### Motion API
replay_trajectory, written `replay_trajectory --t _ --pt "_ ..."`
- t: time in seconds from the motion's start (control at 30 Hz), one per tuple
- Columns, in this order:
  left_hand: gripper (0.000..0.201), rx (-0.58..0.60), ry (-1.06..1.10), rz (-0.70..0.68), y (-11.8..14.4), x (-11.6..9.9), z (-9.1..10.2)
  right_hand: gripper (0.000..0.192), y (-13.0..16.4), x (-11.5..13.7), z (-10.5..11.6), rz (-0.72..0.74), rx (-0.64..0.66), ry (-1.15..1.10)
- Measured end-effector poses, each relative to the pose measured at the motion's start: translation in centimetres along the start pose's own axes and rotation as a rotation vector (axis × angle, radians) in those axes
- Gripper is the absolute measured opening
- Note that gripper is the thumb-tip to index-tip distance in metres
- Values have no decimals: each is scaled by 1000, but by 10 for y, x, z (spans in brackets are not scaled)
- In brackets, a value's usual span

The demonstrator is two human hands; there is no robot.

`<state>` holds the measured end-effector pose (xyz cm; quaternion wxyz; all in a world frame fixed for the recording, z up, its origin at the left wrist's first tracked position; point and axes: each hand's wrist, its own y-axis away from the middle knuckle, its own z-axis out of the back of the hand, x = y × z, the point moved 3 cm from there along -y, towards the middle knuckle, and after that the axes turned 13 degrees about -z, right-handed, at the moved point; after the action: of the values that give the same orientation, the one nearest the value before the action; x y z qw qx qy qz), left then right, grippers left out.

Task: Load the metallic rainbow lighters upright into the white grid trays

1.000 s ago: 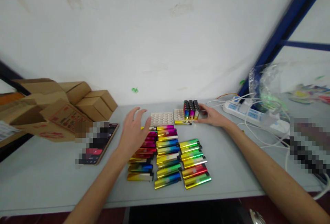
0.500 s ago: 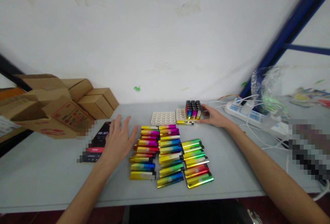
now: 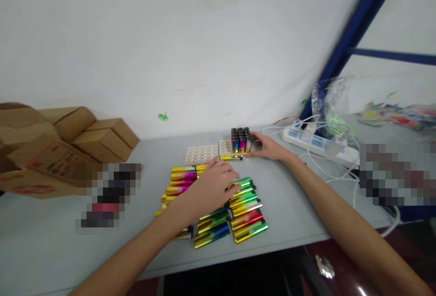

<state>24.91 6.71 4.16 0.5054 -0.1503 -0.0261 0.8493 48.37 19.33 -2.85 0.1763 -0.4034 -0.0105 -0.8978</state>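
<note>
Rows of shiny multicoloured lighters (image 3: 247,221) lie flat on the grey table (image 3: 44,241). My left hand (image 3: 211,186) rests palm down on the middle rows, fingers spread toward the right, and hides several lighters. Behind them lie two white trays with round holes, an empty one (image 3: 200,154) and a right one (image 3: 224,147). A cluster of upright lighters (image 3: 240,140) stands in the right tray. My right hand (image 3: 267,147) grips that tray's right end, thumb against the upright lighters.
Cardboard boxes (image 3: 85,132) are stacked at the left against the white wall. A white power strip (image 3: 316,141) with loose cables lies at the right, beside a clear plastic bag (image 3: 335,105) and a blue metal post (image 3: 350,37). The table's front edge (image 3: 289,248) is close.
My left hand has swung from the table left of the rows to the right, onto the flat lighters. My right hand has stayed at the tray. The view has shifted a little.
</note>
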Motion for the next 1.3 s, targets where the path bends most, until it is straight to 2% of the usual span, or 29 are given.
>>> replay_trajectory --t 0.2,0.33,0.5,0.63,0.7,0.83,0.9,0.97,1.03,1.17,1.3 --pt "24 148 -116 -6 -24 -5 -15 84 0 1 0 28 -22 -12" --pt "23 158 -82 -22 -30 2 -24 85 -1 1 0 30 -20 -11" --pt "16 39 176 -3 -36 10 -25 84 -1 2 1 54 -6 -18" --pt "13 -242 374 114 -39 14 -10 82 -1 4 1 62 -20 -27" --pt "16 -348 560 141 -37 15 -6 81 0 6 1 69 -18 -28" --pt "26 -388 1022 187 -30 16 -9 81 1 7 1 45 -15 -10" --pt "29 -422 1139 239 -27 16 -11 83 0 6 1 24 -16 -1" --pt "28 -467 1124 295 -24 18 -10 84 0 5 1 12 -6 3" --pt "32 -502 989 333 -22 20 -8 84 0 4 1 11 3 5" --pt "45 -495 614 336 -17 20 1 81 1 5 1 4 4 12" --pt "47 -490 482 337 -14 17 5 82 1 4 1 -11 11 -18"
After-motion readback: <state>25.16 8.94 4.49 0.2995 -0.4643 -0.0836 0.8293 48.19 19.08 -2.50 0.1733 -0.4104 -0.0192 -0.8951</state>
